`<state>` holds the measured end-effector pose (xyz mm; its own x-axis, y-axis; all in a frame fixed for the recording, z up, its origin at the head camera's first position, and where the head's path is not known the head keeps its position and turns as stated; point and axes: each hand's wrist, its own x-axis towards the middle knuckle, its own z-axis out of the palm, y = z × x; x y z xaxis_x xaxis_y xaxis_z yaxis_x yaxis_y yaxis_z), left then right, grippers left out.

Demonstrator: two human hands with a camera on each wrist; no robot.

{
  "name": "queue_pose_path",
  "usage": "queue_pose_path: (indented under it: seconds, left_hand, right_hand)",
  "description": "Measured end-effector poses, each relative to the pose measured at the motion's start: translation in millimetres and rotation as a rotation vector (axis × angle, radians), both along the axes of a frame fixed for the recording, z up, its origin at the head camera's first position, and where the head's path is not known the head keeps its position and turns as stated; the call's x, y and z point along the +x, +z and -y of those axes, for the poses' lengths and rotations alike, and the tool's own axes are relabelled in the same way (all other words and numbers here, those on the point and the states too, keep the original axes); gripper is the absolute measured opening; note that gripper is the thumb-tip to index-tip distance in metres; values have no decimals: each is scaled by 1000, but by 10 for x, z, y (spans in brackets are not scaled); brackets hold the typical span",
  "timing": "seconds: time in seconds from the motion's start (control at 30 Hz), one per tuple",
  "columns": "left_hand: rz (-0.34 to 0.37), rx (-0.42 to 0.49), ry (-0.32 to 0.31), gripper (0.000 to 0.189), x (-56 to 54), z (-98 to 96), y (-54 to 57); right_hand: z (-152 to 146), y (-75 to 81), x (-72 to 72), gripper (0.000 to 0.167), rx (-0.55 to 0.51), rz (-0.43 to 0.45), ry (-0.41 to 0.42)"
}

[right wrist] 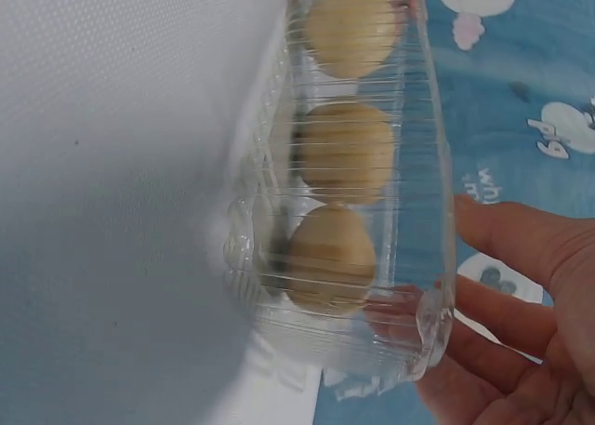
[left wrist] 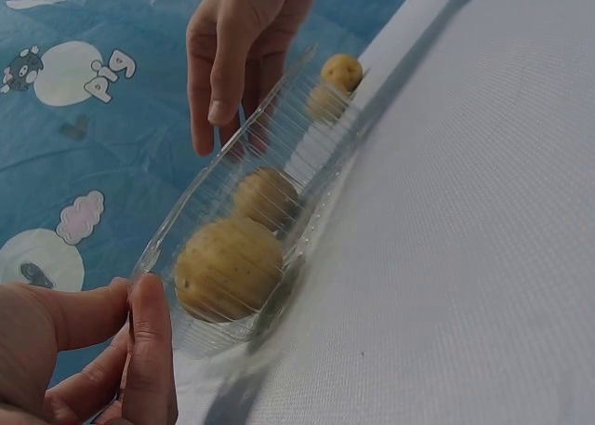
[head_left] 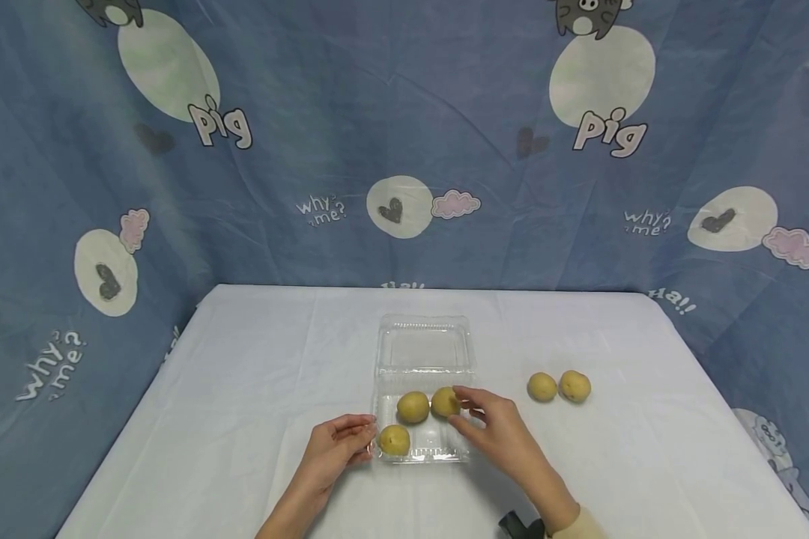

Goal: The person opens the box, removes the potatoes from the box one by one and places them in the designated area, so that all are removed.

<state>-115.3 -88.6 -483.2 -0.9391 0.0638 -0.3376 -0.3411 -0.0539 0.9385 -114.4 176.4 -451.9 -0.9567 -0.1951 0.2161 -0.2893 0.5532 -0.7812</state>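
Observation:
A clear plastic clamshell box (head_left: 423, 380) lies with its lid (head_left: 425, 346) folded back, away from me. Inside its base are three potatoes: one near the left front corner (head_left: 394, 440), one in the middle (head_left: 413, 407) and one on the right (head_left: 445, 402). My left hand (head_left: 340, 447) pinches the box's left rim between thumb and fingers, seen closely in the left wrist view. Over the right side of the base hovers my right hand (head_left: 494, 428), thumb and fingers apart, its fingertips beside the right-hand potato. That hand shows relaxed fingers past the rim in the right wrist view.
Two more potatoes, one smaller (head_left: 542, 387) and one larger (head_left: 575, 386), lie side by side on the white-covered table (head_left: 243, 374), right of the box. A blue printed curtain (head_left: 310, 150) hangs behind the table and along its sides.

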Motion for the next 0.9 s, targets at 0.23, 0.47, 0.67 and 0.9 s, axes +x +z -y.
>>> queue_pose_path:
  seconds: [0.23, 0.47, 0.67, 0.9]
  left_hand:
    - [-5, -1, -4, 34, 0, 4, 8]
    - [-5, 2, -20, 34, -2, 15, 14]
    - [-6, 2, -19, 34, -6, 9, 9]
    - [-4, 7, -19, 36, -1, 7, 7]
  right_hand:
    - [67, 12, -15, 41, 153, -58, -1]
    - [146, 26, -22, 44, 329, -84, -55]
    - [197, 19, -39, 44, 402, -103, -66]
    - [228, -14, -62, 42, 418, -105, -68]
